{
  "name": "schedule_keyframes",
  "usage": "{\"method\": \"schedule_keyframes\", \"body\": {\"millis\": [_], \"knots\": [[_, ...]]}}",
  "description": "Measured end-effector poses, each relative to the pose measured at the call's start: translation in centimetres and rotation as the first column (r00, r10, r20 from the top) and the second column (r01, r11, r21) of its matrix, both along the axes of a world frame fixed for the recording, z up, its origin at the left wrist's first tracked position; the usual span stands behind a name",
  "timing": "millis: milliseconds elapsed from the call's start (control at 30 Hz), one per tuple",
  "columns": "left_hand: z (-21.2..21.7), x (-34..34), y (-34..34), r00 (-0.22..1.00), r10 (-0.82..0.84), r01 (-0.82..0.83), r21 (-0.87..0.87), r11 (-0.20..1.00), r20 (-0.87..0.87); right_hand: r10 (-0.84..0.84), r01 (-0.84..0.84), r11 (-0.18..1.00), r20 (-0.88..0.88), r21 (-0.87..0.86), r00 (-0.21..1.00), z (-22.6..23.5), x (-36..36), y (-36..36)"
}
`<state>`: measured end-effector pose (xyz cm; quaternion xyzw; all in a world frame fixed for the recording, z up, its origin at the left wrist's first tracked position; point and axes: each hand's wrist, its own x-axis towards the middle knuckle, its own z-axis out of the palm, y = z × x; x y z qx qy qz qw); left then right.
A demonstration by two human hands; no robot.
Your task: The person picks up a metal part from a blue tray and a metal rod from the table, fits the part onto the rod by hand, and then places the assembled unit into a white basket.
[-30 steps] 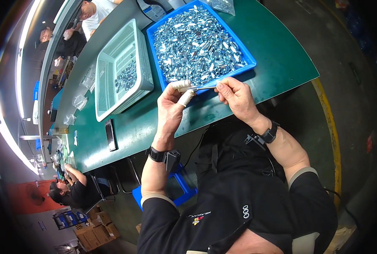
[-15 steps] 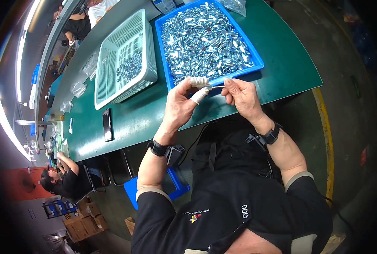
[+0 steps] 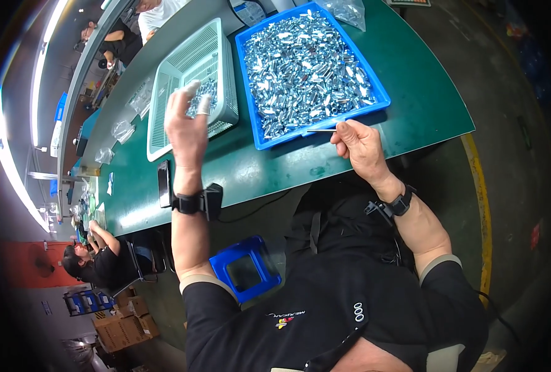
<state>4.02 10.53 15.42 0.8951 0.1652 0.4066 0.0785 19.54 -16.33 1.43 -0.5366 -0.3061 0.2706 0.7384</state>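
Observation:
My left hand (image 3: 187, 127) reaches over the near side of a pale green perforated plastic basket (image 3: 227, 93), its fingers apart. White wrapping covers the tips of its thumb and index finger. Small metal parts (image 3: 208, 92) lie in the basket, partly hidden by that hand. At the near edge of a blue tray (image 3: 317, 129), my right hand (image 3: 361, 146) pinches a thin metal rod (image 3: 320, 130) that points left. Loose shiny metal pieces (image 3: 306, 68) fill the tray.
A black phone (image 3: 164, 183) lies on the green table (image 3: 250, 170) by the basket. Clear plastic bags (image 3: 123, 131) are at the left, another (image 3: 348, 11) behind the tray. Below stands a blue stool (image 3: 269, 263). A seated person (image 3: 105, 260) works at the left.
My left hand has left the rod's tip and swung left over the basket, its fingers spreading. My right hand stays near the tray, still pinching the rod. The view has shifted slightly.

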Motion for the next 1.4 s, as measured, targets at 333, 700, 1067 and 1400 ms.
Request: {"method": "schedule_keyframes", "body": {"millis": [333, 700, 1067, 1400], "knots": [[-7.1, 3.7, -1.9, 0.807, -0.073, 0.166, 0.107, 0.980, -0.586, 0.008, -0.007, 1.000, -0.011, 0.029, 1.000, 0.0, -0.8, 0.3], [-5.2, 2.7, -9.1, 0.864, -0.383, 0.349, -0.160, 0.923, -0.328, -0.003, 0.008, 0.998, 0.093, -0.055, 0.996, 0.4, -0.1, 0.4], [-5.1, 2.6, -8.9, 0.784, -0.502, 0.517, -0.063, 0.854, -0.366, 0.054, -0.033, 0.991, 0.165, -0.126, 0.985, 0.4, -0.7, 0.7], [-6.4, 1.7, -9.9, 0.809, -0.473, 0.477, -0.081, 0.875, -0.350, 0.089, -0.064, 0.990, 0.196, -0.129, 0.977, 0.2, -0.9, 0.8]]}}
